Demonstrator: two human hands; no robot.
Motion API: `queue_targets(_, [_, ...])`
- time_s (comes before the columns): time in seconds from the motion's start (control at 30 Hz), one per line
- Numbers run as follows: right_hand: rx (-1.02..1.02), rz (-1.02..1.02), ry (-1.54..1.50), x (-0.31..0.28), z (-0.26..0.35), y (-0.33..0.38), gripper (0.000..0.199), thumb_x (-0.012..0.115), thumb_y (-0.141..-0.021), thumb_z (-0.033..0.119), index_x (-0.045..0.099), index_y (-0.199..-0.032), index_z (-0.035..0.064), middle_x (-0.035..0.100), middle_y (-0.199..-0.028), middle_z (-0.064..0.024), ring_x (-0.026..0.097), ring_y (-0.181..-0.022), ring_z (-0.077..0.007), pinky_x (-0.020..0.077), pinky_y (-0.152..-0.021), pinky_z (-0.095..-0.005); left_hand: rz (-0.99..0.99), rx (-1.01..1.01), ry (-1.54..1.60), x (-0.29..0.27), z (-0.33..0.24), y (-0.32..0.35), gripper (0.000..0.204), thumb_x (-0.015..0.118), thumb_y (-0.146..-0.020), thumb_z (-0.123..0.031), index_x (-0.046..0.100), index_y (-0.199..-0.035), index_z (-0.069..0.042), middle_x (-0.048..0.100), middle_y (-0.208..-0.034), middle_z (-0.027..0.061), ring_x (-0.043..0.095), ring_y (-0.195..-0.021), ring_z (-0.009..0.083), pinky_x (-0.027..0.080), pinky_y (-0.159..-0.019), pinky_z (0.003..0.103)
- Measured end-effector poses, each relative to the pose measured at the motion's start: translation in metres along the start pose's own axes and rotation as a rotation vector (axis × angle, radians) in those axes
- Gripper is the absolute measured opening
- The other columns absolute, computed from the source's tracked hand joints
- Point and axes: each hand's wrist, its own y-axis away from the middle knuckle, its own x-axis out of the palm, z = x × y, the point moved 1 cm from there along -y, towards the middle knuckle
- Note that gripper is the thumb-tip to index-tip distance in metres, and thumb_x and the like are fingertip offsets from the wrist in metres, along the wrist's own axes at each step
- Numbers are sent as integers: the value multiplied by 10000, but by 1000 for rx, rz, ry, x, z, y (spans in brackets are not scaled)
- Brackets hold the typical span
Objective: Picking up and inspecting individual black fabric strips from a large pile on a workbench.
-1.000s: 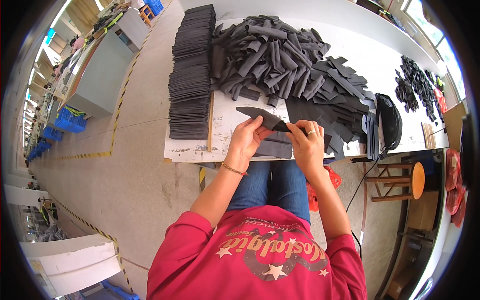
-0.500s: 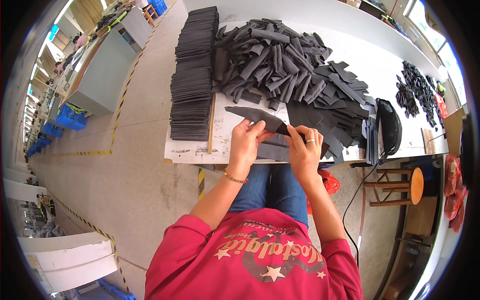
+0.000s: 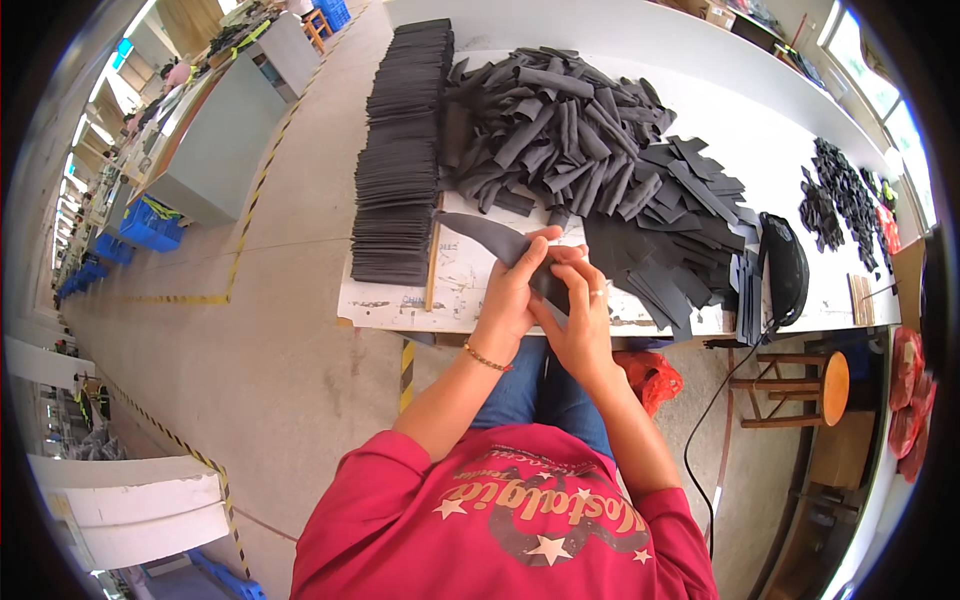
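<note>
A dark grey strip of flexible sheet material [image 3: 482, 231] is held above the table's near edge, its pointed end curving out to the far left. My left hand [image 3: 512, 292] is closed around its middle, thumb on top. Close beside it, my right hand [image 3: 583, 325] has its fingers bent onto the strip's other end, which is mostly hidden between my palms. Beyond my hands lies a loose heap of curled dark strips [image 3: 560, 125]. Flatter dark pieces [image 3: 690, 215] spread to the right of that heap.
A long, neat stack of dark strips [image 3: 400, 160] runs along the table's left side, beside a thin wooden strip [image 3: 432, 268]. On the right are a black rounded object with a cable [image 3: 783, 270] and small dark scraps [image 3: 845, 190]. A wooden stool [image 3: 832, 390] stands below.
My right hand has moved left against my left hand. The strip, stretched fairly straight between both hands before, is now bent and gathered between them.
</note>
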Motion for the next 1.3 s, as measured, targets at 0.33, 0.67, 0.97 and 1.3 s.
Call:
queue_targets(0.33, [-98,155,20,-9,-10,1,337,708,-735,-12,540,-1027,16,554,-1075,-183,568,-955,-384,488,-814,-438,60,66,-17,-14,13,1,280,575,-981,-238,640,-1104,5,663,-1143,202,642,-1061,262,483,-948,367])
queue_targets(0.67, [-187,116,-21,-7,-13,7,198,699,-780,-28,599,-947,11,592,-971,-138,595,-808,-325,499,-692,-404,29,54,18,-10,12,9,291,550,-990,-253,620,-1110,2,642,-1188,214,576,-1195,298,459,-1001,421])
queue_targets(0.97, [-273,44,-48,12,-2,-8,140,680,-781,-48,633,-908,-8,615,-948,-140,613,-812,-340,503,-678,-410,14,86,56,-16,15,13,304,535,-998,-267,609,-1119,1,649,-1171,203,550,-1225,301,435,-1029,426])
queue_targets(1.3, [-55,265,-40,-13,-5,2,217,700,-812,25,567,-983,13,582,-991,-175,604,-839,-384,501,-703,-434,-102,70,157,-5,-6,13,352,543,-996,-263,550,-1207,18,635,-1131,166,608,-1084,283,475,-969,415])
